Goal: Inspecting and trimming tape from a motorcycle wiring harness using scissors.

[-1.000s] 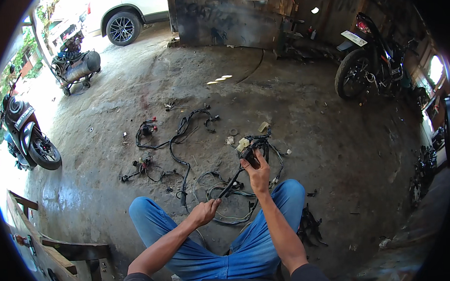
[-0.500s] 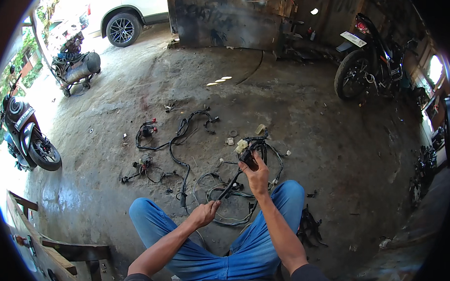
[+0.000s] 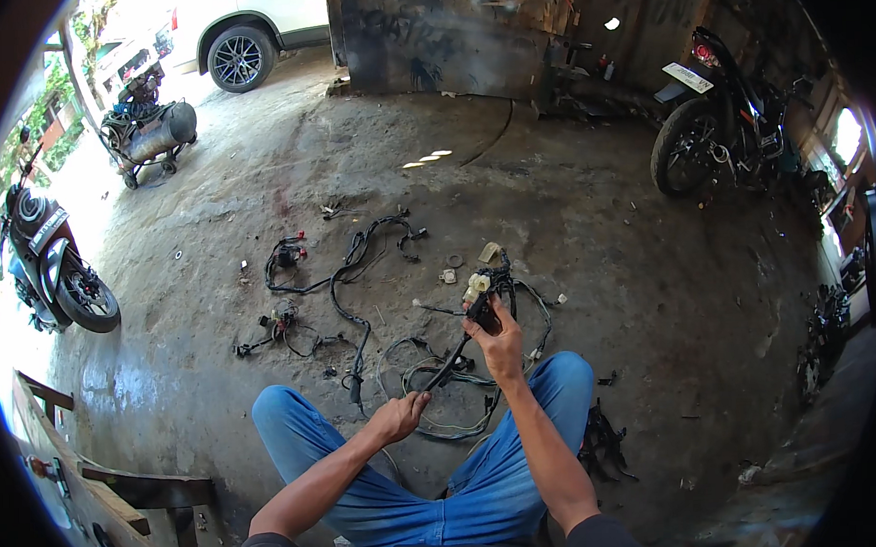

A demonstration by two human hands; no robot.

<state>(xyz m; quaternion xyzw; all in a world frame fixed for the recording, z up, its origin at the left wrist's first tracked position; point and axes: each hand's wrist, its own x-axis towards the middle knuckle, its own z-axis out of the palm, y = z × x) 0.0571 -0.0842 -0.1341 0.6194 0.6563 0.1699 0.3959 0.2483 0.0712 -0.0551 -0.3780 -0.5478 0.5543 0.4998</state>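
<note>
Left of centre in the frame, a branch of black wiring (image 3: pixel 333 283) lies on the floor; it would probably serve you best left slack. Just below the middle, your left hand (image 3: pixel 400 417) is closed in a fist around the black cable (image 3: pixel 451 359), its forearm slanting up and rightward from the lower edge. That cable runs up and right to the centre, looking fairly straight; a light, even pull should spare the wires. Pale plugs (image 3: pixel 476 287) sit at its upper end, better not used as handles. Just below them, your right hand (image 3: pixel 501 346) pinches the dark bundle between thumb and fingers, its forearm rising steeply and leaning left. Farther right, thin wires (image 3: pixel 547 328) loop above your right knee (image 3: pixel 565 370); mind they don't tangle.
</note>
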